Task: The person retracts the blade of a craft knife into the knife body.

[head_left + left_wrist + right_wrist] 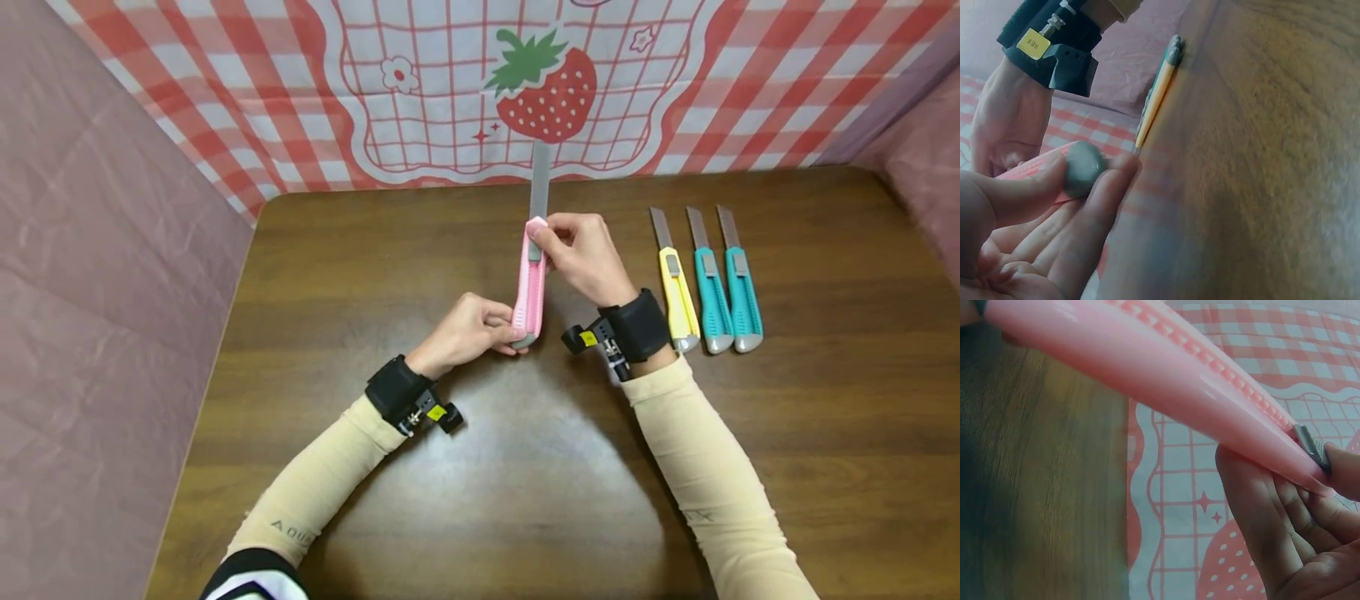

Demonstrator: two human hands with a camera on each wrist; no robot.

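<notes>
A pink utility knife point(531, 287) is held between both hands above the table, its long grey blade point(539, 179) extended toward the cloth. My left hand point(468, 333) pinches the grey end cap point(1084, 169) of the handle between thumb and fingers. Near the blade end, my right hand point(592, 254) grips the handle, thumb by the grey slider point(1311, 447) and fingers underneath. To the right lie a yellow utility knife point(678, 296) and two teal utility knives, one point(712, 296) beside the other point(742, 296), all with blades out.
The brown wooden table point(360, 250) runs up to a red-and-white checked cloth point(225, 83) with a strawberry print along the far edge. Pink fabric point(112, 292) hangs at the left, and more of it at the right. The three knives lie side by side, handles toward me.
</notes>
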